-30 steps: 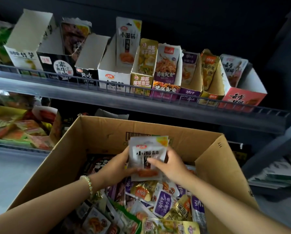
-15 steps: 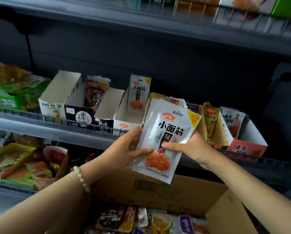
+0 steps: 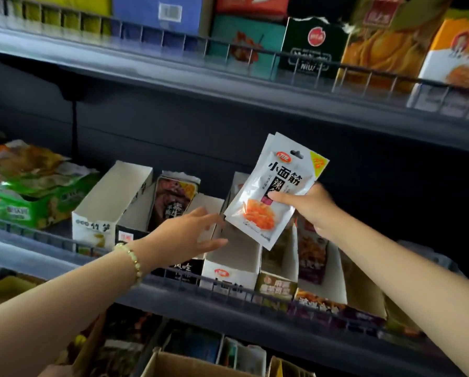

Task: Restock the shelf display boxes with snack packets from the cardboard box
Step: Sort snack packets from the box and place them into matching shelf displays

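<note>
1. Nearest us, the cardboard box [image 3: 179, 368] peeks in low.
2. Our left hand [image 3: 187, 235] has let go, fingers straight, reaching toward the white display box [image 3: 227, 268].
3. Our right hand [image 3: 309, 208] alone pinches the white snack packets [image 3: 274, 191], tilted top-right, with the bottom corner just above that box's opening.
4. Half a second ago both hands held them, lower.

Upper shelf [image 3: 173, 74], wire rail [image 3: 282, 54] along its front. Behind the rail stand a blue carton [image 3: 157, 12], a dark carton [image 3: 313, 44] bearing a round red logo, and an orange carton [image 3: 385, 44]. One level down, far left: stacked green bags [image 3: 32, 197].
</note>
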The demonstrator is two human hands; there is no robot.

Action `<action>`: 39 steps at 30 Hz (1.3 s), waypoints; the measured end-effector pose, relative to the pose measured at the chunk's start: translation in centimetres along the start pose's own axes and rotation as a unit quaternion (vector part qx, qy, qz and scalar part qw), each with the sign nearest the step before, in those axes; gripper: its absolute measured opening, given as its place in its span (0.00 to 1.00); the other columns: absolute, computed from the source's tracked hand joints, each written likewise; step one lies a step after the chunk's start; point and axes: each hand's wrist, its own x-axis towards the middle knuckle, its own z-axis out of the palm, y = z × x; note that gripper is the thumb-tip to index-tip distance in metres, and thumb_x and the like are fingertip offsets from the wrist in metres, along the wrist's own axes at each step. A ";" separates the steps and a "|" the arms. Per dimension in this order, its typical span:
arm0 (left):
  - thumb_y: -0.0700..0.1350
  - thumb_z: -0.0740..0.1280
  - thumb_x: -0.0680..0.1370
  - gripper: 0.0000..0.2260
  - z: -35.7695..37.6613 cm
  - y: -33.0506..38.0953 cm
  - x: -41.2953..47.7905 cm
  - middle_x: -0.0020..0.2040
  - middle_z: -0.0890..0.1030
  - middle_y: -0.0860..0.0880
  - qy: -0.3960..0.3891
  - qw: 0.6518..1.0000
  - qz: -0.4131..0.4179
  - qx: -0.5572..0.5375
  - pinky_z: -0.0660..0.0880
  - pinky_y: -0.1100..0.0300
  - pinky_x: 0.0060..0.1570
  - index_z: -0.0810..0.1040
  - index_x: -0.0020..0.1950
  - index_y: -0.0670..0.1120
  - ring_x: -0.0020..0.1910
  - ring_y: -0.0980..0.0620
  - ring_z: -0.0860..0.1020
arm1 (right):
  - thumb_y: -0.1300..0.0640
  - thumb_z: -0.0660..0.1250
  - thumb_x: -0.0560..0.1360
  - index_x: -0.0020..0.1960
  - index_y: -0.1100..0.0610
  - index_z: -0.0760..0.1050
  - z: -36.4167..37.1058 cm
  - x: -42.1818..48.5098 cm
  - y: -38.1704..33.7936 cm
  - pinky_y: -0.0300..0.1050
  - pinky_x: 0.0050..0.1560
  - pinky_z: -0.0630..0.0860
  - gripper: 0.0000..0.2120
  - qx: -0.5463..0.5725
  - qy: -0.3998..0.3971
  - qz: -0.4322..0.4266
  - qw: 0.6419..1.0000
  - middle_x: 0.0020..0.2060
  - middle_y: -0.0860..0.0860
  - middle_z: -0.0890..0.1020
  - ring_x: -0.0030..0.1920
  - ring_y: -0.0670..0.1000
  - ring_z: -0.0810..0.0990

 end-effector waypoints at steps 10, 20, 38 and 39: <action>0.67 0.57 0.76 0.20 3.7 -2.9 4.0 0.50 0.78 0.55 -0.030 0.999 0.003 0.035 0.76 0.59 0.47 0.75 0.53 0.53 0.44 0.56 0.78 | 0.62 0.79 0.64 0.56 0.61 0.77 4.2 7.1 4.0 0.44 0.49 0.80 0.23 -0.103 -0.059 0.046 0.992 0.48 0.51 0.84 0.47 0.48 0.83; 0.63 0.63 0.76 0.15 4.6 -3.5 5.0 0.40 0.77 0.54 -0.007 1.000 0.024 0.009 0.70 0.64 0.35 0.69 0.38 0.54 0.36 0.57 0.76 | 0.59 0.80 0.64 0.66 0.58 0.67 3.7 8.4 5.7 0.38 0.54 0.73 0.35 -0.185 -0.117 0.038 0.975 0.56 0.51 0.78 0.55 0.49 0.77; 0.65 0.63 0.75 0.17 4.5 -3.7 6.4 0.36 0.75 0.55 0.001 0.999 0.023 0.031 0.70 0.64 0.36 0.70 0.39 0.52 0.34 0.60 0.71 | 0.70 0.74 0.67 0.48 0.65 0.77 2.9 13.2 5.1 0.46 0.47 0.76 0.11 -0.256 -0.062 -0.119 0.957 0.46 0.61 0.82 0.46 0.54 0.79; 0.64 0.63 0.75 0.16 4.5 -3.7 6.4 0.36 0.74 0.56 0.004 0.999 0.025 0.035 0.69 0.65 0.35 0.70 0.39 0.52 0.33 0.60 0.71 | 0.69 0.74 0.68 0.48 0.64 0.77 3.1 13.7 5.3 0.48 0.49 0.76 0.10 -0.249 -0.042 -0.122 0.960 0.47 0.61 0.82 0.46 0.54 0.79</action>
